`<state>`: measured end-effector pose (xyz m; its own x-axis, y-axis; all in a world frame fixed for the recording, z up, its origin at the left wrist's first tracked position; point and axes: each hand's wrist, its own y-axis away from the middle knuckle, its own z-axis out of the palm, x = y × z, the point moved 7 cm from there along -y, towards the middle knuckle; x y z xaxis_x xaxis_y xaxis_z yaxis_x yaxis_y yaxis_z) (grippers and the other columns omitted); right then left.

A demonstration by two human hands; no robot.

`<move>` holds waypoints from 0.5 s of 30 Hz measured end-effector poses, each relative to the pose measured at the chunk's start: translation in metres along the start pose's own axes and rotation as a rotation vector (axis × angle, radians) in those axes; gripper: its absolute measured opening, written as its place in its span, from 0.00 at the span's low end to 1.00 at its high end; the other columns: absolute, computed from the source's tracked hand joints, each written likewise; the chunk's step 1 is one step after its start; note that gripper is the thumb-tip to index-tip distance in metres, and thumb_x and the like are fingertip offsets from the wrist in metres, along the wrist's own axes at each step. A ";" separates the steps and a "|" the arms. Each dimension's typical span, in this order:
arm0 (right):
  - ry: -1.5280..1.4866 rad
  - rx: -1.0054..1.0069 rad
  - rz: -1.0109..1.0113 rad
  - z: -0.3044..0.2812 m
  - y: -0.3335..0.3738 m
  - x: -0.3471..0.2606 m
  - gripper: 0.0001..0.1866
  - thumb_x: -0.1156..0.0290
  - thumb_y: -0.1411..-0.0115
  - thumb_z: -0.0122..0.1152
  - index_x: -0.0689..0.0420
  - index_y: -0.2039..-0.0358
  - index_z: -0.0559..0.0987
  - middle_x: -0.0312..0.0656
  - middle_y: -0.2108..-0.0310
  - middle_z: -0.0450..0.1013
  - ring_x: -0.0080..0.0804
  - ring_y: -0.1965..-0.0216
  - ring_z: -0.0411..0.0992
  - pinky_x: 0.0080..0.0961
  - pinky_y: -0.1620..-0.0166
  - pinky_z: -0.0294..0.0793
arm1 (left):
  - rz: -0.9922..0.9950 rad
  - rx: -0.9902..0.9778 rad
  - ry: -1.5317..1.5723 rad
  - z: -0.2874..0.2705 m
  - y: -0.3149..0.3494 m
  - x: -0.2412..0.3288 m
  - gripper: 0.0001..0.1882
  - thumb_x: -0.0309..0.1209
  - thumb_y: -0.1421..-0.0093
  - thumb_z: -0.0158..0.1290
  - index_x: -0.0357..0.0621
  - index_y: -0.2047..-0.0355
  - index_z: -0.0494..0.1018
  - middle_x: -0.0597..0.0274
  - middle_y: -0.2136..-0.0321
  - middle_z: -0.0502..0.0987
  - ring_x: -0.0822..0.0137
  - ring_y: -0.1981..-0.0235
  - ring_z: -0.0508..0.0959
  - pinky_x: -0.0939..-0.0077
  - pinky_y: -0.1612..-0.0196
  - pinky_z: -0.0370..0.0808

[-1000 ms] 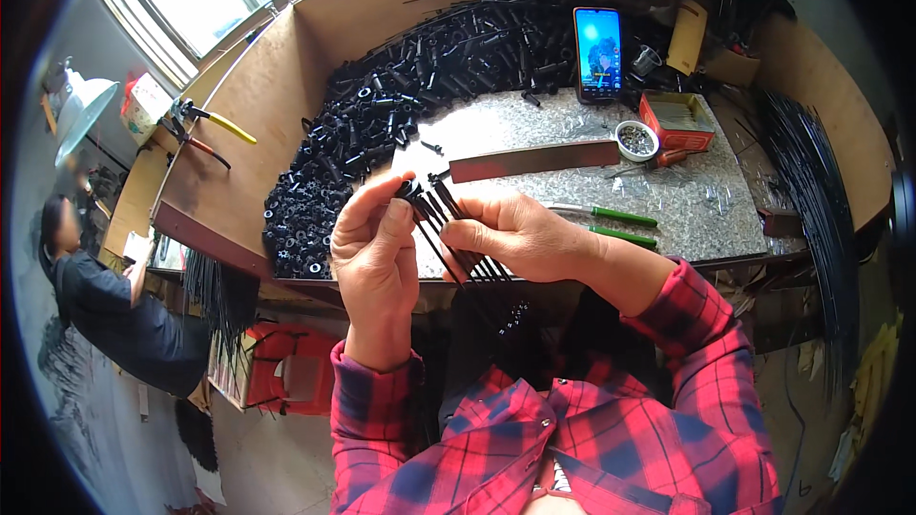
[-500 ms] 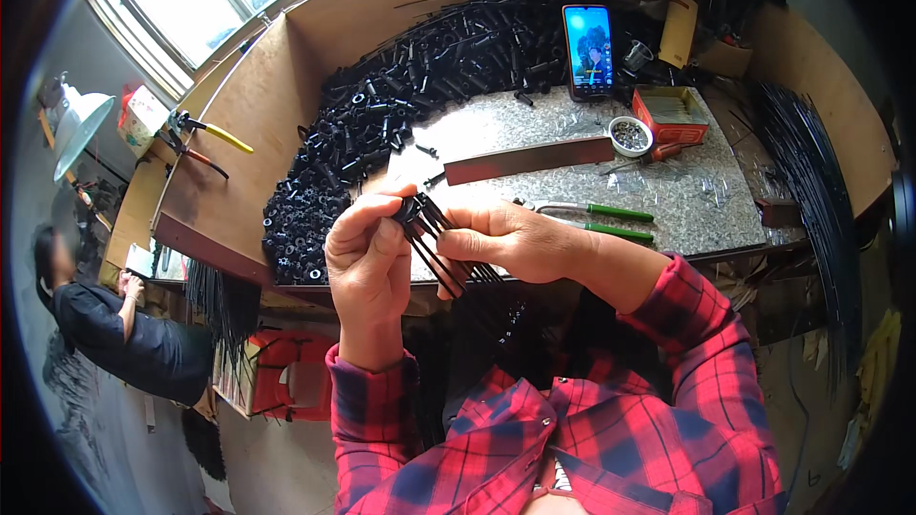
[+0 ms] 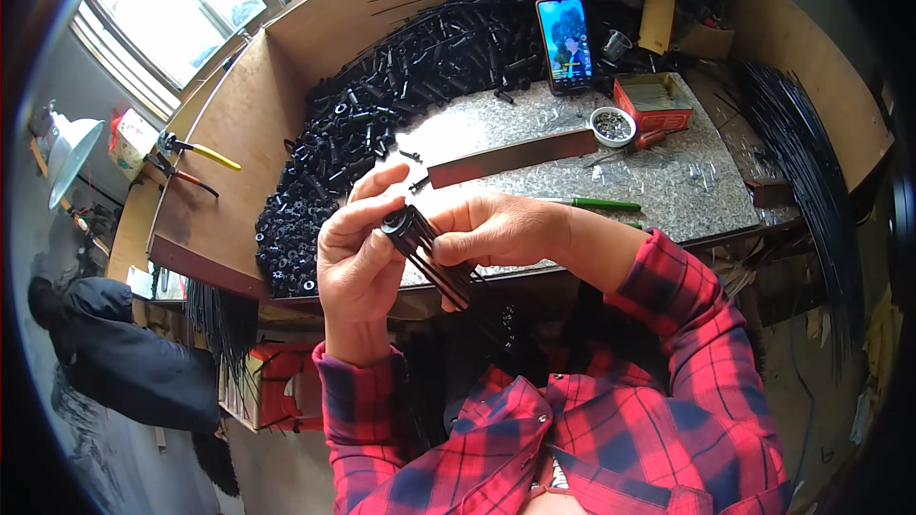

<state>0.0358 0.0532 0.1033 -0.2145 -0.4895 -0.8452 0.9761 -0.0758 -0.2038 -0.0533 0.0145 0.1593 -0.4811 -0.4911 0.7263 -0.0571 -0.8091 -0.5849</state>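
Observation:
My left hand [image 3: 361, 262] pinches a round black hub [image 3: 397, 219] between thumb and forefinger, while its other fingers rise behind. Thin black ribs [image 3: 434, 275], like those of an umbrella, run down from the hub toward my lap. My right hand [image 3: 487, 232] is closed around these ribs just below the hub, its thumb lying across them. Some rib ends are lost against the dark clothing. Just beyond my right hand, green-handled pliers [image 3: 606, 204] lie on the speckled tabletop [image 3: 687, 157], partly covered by that hand.
Loose black tubes and rings [image 3: 382, 100] heap along the back and left. A long brown metal bar [image 3: 515, 158], a white cup of metal bits [image 3: 613, 137], a red box [image 3: 658, 118] and a phone [image 3: 565, 48] stand beyond. Black rods [image 3: 806, 143] hang right; another person [image 3: 143, 353] is left.
The hub has tilted so its round top shows, and my left fingers have spread upward. The whole view has shifted slightly. The person at left has bent over.

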 end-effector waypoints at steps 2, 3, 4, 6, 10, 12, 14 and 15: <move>0.020 -0.023 0.001 0.005 0.003 -0.001 0.15 0.63 0.36 0.54 0.63 0.58 0.72 0.42 0.70 0.74 0.32 0.68 0.76 0.28 0.62 0.76 | -0.016 -0.115 0.002 -0.001 -0.006 0.001 0.14 0.20 0.44 0.54 0.30 0.56 0.74 0.41 0.46 0.65 0.58 0.49 0.72 0.68 0.48 0.72; 0.040 -0.050 0.007 0.009 0.005 -0.001 0.16 0.65 0.36 0.53 0.64 0.55 0.71 0.44 0.69 0.75 0.36 0.68 0.77 0.31 0.62 0.77 | -0.028 -0.225 0.001 0.002 -0.008 0.001 0.14 0.21 0.45 0.56 0.31 0.57 0.74 0.41 0.48 0.68 0.58 0.49 0.72 0.69 0.48 0.72; 0.123 -0.061 -0.003 0.014 0.007 -0.005 0.13 0.68 0.37 0.53 0.64 0.57 0.72 0.44 0.69 0.75 0.35 0.68 0.77 0.30 0.61 0.77 | -0.078 -0.239 0.001 0.003 -0.009 0.002 0.15 0.23 0.46 0.58 0.31 0.58 0.75 0.41 0.51 0.71 0.58 0.49 0.72 0.71 0.49 0.72; 0.193 0.019 -0.008 0.017 0.013 -0.012 0.12 0.69 0.37 0.54 0.64 0.58 0.72 0.43 0.69 0.75 0.34 0.68 0.77 0.29 0.61 0.77 | -0.103 -0.215 0.014 0.011 -0.013 0.001 0.16 0.23 0.45 0.58 0.31 0.56 0.74 0.41 0.50 0.71 0.59 0.51 0.73 0.71 0.50 0.72; 0.605 0.371 -0.280 0.008 0.031 -0.040 0.08 0.70 0.41 0.60 0.62 0.69 0.75 0.36 0.75 0.73 0.19 0.75 0.71 0.21 0.69 0.71 | -0.222 0.128 -0.098 0.017 -0.015 -0.005 0.21 0.27 0.40 0.54 0.30 0.48 0.66 0.44 0.54 0.74 0.68 0.61 0.78 0.78 0.57 0.74; 1.086 0.570 -0.336 0.029 0.043 -0.065 0.09 0.72 0.45 0.64 0.62 0.71 0.74 0.39 0.77 0.72 0.25 0.73 0.73 0.25 0.70 0.70 | -0.172 0.279 -0.225 0.022 -0.010 0.004 0.19 0.26 0.39 0.54 0.28 0.51 0.67 0.50 0.63 0.78 0.70 0.66 0.79 0.80 0.61 0.75; 1.210 0.627 -0.542 0.040 0.047 -0.066 0.10 0.72 0.46 0.66 0.63 0.71 0.74 0.42 0.77 0.71 0.31 0.74 0.72 0.27 0.70 0.69 | -0.131 0.229 -0.474 0.036 -0.008 0.013 0.18 0.25 0.40 0.54 0.28 0.51 0.68 0.51 0.64 0.78 0.71 0.66 0.78 0.80 0.62 0.75; 1.325 0.664 -0.750 0.048 0.050 -0.067 0.11 0.71 0.48 0.67 0.63 0.71 0.74 0.46 0.78 0.70 0.36 0.75 0.72 0.29 0.71 0.68 | -0.082 0.188 -0.728 0.042 -0.008 0.019 0.18 0.23 0.40 0.54 0.28 0.51 0.68 0.51 0.65 0.78 0.71 0.67 0.78 0.81 0.62 0.75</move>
<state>0.1007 0.0403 0.1739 -0.1534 0.8276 -0.5400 0.4185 -0.4406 -0.7942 -0.0247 -0.0018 0.1928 0.2218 -0.4635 0.8579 0.1140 -0.8614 -0.4949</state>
